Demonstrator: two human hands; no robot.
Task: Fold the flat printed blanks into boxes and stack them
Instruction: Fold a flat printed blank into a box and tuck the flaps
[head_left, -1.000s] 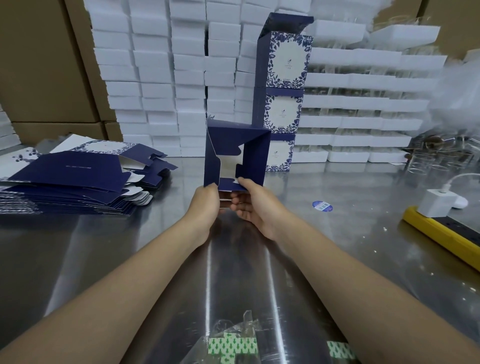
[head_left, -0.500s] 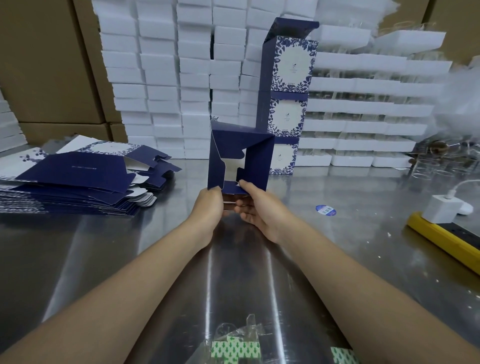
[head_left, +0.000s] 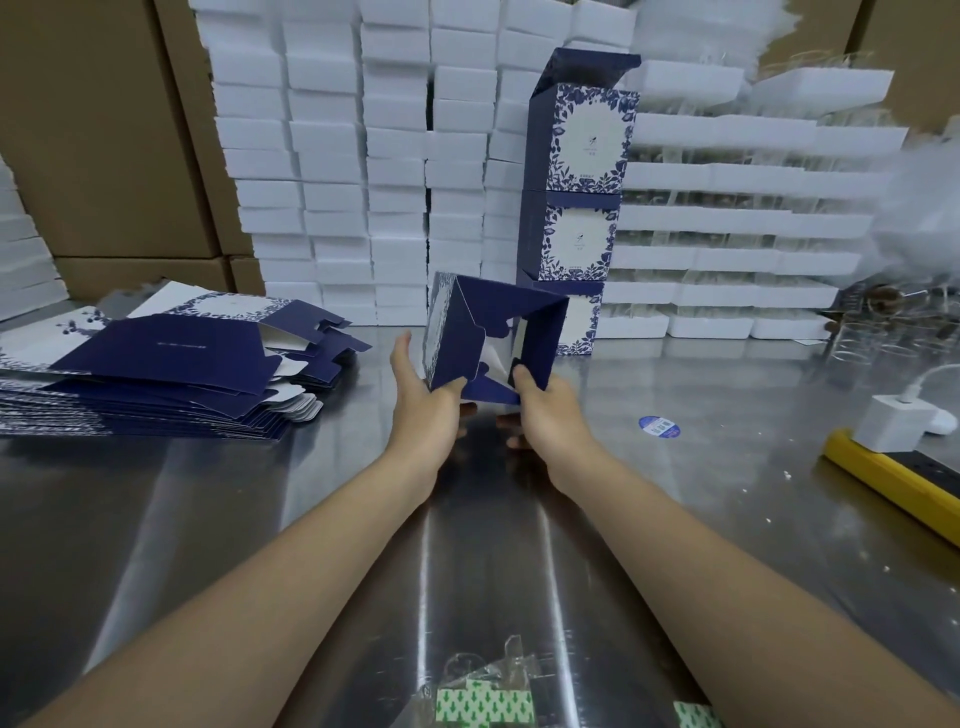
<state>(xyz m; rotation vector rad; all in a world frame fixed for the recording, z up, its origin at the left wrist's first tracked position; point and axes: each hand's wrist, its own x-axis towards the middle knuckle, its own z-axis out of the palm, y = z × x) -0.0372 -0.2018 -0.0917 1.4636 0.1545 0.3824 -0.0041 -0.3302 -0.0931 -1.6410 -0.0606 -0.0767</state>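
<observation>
Left hand (head_left: 423, 410), right hand (head_left: 545, 415) around half-folded box (head_left: 540, 332)

Stack of boxes (head_left: 579, 140): the lowest box is partly covered by the half-folded box (head_left: 467, 338).
Right hand (head_left: 548, 415): most fingers are hidden beneath that box.
Pile of flat blanks (head_left: 156, 364): cut off at the left edge.
Yellow power strip (head_left: 893, 486): cut off at the right edge.
Round sticker (head_left: 658, 425): the print is too small to be read.
</observation>
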